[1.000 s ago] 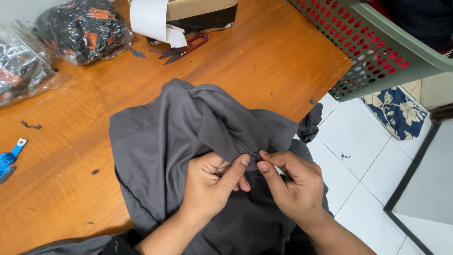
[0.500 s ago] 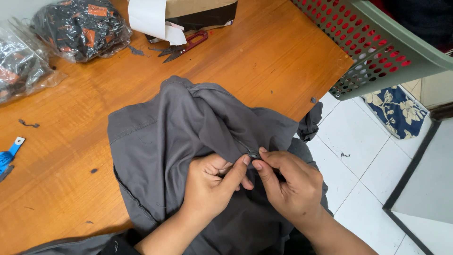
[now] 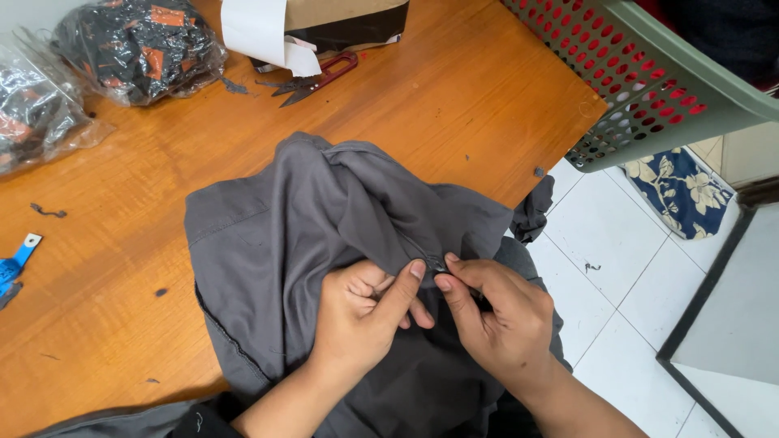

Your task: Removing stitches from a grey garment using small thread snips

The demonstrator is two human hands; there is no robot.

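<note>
Closest to the camera, the left hand [image 3: 361, 312] and the right hand [image 3: 499, 312] meet fingertip to fingertip over a grey garment [image 3: 316, 251] that lies bunched on the near edge of a wooden table [image 3: 454, 105] and spills off its side toward the floor. The left hand's fingers are curled in, with the thumb pressing a fold of the cloth against them; the right hand's thumb and forefinger pinch the same fold just beside it, at what looks like a small zipper pull [image 3: 438, 264], though it is too small to tell for sure. To the far left of the garment, at the table's edge, lies a blue tag [image 3: 16, 264], and a few dark thread scraps dot the wood. Farther back, red-handled scissors [image 3: 312, 81] rest by a cardboard box [image 3: 341, 20] with a white paper hanging from it, and two clear plastic bags [image 3: 138, 49] of dark items sit at the far left. To the right, off the table, a green-and-red plastic basket [image 3: 649, 73] stands over a white tiled floor [image 3: 617, 284], near a blue patterned mat [image 3: 673, 191].
</note>
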